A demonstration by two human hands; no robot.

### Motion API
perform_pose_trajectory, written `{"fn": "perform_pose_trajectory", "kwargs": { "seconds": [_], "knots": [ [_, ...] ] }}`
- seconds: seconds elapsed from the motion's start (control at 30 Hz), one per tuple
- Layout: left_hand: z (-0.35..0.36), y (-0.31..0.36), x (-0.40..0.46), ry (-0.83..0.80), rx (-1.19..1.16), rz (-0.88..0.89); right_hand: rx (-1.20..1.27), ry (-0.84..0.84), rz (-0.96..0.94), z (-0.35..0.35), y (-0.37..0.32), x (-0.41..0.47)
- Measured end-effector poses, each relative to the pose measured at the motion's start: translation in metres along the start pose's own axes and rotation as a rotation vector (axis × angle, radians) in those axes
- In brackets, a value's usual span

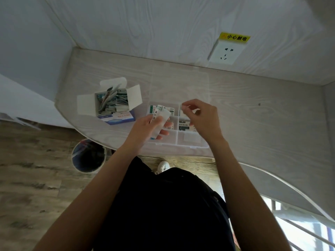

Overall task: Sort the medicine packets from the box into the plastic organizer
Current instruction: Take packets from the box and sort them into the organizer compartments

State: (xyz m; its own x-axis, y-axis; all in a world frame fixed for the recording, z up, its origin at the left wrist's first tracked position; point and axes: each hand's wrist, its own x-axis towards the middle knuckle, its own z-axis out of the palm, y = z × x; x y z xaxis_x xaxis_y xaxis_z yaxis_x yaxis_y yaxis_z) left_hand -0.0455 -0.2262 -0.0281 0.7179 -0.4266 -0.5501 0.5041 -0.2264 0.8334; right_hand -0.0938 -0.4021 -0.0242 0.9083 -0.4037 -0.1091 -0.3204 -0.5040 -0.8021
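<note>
The open box (114, 104) of medicine packets (113, 103) stands toward the bench's (253, 109) left edge, and the clear plastic organizer (190, 140) lies just right of it at the near edge, lid open, with packets in several compartments. The left hand (145, 127) holds a small stack of packets (160, 117) above the organizer's left compartments, its fingers curled round them. The right hand (201, 116) hovers over the right compartments, fingers pinched on a small pale packet (185, 108).
</note>
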Motion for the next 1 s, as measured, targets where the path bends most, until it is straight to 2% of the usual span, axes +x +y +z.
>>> {"fn": "perform_pose_trajectory", "kwargs": {
  "seconds": [0.07, 0.17, 0.27, 0.4, 0.53, 0.63, 0.7, 0.83, 1.0],
  "knots": [
    [0.001, -0.001, -0.002, -0.036, 0.016, 0.038, 0.274, -0.094, 0.127, 0.006, -0.013, -0.011],
    [0.004, -0.001, -0.004, -0.084, 0.031, 0.045, 0.415, -0.172, 0.229, 0.016, -0.015, -0.016],
    [0.007, 0.001, -0.003, -0.082, 0.021, 0.016, 0.474, -0.151, 0.275, 0.020, -0.012, -0.017],
    [0.004, -0.003, -0.002, -0.060, -0.003, -0.027, 0.543, -0.084, 0.245, 0.012, -0.012, -0.017],
    [-0.009, -0.010, 0.001, 0.050, -0.013, 0.002, 0.691, -0.035, 0.207, -0.003, -0.011, -0.018],
    [-0.018, -0.011, 0.001, 0.141, 0.097, 0.031, 0.500, 0.000, 0.121, -0.006, -0.003, -0.016],
    [-0.024, -0.012, 0.002, 0.186, 0.128, 0.028, 0.333, -0.063, 0.060, -0.004, 0.002, -0.013],
    [-0.033, -0.015, 0.004, 0.224, 0.194, 0.042, 0.230, -0.177, 0.030, 0.002, 0.002, -0.005],
    [-0.046, -0.020, 0.002, 0.226, 0.301, 0.085, 0.079, -0.120, -0.048, 0.030, -0.004, 0.011]
  ]
}}
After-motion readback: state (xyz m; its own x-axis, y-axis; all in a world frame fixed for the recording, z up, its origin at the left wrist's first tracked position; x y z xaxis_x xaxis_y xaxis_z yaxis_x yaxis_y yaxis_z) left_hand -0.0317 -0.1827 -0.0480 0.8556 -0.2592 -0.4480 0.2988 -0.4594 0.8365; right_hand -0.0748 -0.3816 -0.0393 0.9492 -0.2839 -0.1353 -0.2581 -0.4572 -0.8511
